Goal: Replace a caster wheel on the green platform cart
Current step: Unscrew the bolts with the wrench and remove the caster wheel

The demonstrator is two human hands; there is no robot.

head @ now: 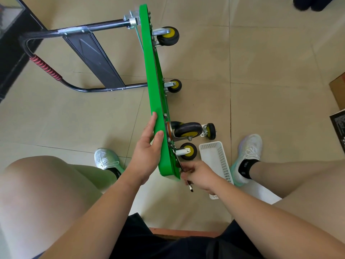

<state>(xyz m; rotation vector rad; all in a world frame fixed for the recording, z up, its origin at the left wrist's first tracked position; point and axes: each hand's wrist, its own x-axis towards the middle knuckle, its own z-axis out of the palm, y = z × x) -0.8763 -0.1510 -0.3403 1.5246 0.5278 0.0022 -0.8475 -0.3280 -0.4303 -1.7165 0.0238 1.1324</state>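
Note:
The green platform cart (152,75) stands on its side edge on the floor, underside facing right. Black-and-yellow caster wheels stick out to the right: one far (168,36), one in the middle (174,86), two near my end (188,130) (188,151). My left hand (147,150) grips the near edge of the green deck, thumb on the rim. My right hand (198,175) holds a thin metal wrench (188,181) against the underside at the near corner, just below the nearest caster. A loose caster (210,130) lies on the floor beside the cart.
A white perforated basket (220,161) sits on the tile floor right of the cart, between my feet. The cart's black handle (46,70) with red grip lies to the left. A dark cabinet stands far left; cardboard boxes (337,90) sit at the right edge.

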